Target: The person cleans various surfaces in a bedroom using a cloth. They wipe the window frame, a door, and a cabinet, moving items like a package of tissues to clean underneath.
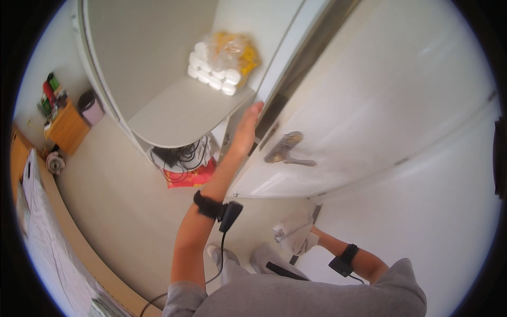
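Observation:
My left hand reaches forward, fingers stretched out, at the edge of a white door. It looks to be touching that edge, beside the shelf unit; nothing shows in its grasp. The door's metal lever handle sits to the right of this hand. Low on the right, my right hand is closed on a pale crumpled cloth, which hides most of its fingers. The cloth hangs near my legs, away from the door handle.
A rounded shelf carries a plastic-wrapped pack of white rolls. Beneath it lie black cables and a red package. A bed, a wooden cabinet and a pink bin stand to the left.

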The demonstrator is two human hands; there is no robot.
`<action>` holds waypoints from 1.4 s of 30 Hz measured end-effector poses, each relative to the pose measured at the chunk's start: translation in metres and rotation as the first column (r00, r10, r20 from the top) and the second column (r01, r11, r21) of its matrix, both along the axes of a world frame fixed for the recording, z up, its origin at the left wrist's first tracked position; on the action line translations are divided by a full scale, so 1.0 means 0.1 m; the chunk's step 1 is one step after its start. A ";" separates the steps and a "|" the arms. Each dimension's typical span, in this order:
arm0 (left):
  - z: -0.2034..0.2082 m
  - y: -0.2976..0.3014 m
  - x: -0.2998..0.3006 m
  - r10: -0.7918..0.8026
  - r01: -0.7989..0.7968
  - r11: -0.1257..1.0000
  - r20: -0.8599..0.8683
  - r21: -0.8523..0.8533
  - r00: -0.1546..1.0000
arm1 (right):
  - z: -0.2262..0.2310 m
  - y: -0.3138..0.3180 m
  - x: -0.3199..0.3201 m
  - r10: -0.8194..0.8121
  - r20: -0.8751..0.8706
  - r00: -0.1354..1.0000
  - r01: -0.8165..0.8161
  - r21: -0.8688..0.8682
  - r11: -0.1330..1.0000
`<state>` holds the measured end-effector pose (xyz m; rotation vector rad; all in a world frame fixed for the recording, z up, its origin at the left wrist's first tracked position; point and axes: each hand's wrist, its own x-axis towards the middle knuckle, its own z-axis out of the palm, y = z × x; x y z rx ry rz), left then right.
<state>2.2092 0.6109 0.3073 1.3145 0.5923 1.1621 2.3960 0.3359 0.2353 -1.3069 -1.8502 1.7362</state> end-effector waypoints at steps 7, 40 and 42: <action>0.59 -0.13 0.89 0.160 -0.160 0.984 0.006 0.076 0.987 | 0.39 -1.04 -0.13 -0.732 -0.437 0.523 0.581 -0.446 0.681; -0.09 -4.09 -0.10 0.232 0.805 0.204 -0.827 0.556 0.512 | 0.56 -4.07 -0.49 -0.812 -0.492 0.314 0.948 0.113 0.298; -0.07 -4.40 -0.02 0.229 0.836 0.164 -0.844 0.524 0.484 | 0.55 -4.27 -0.46 -0.822 -0.516 0.241 0.968 0.062 0.245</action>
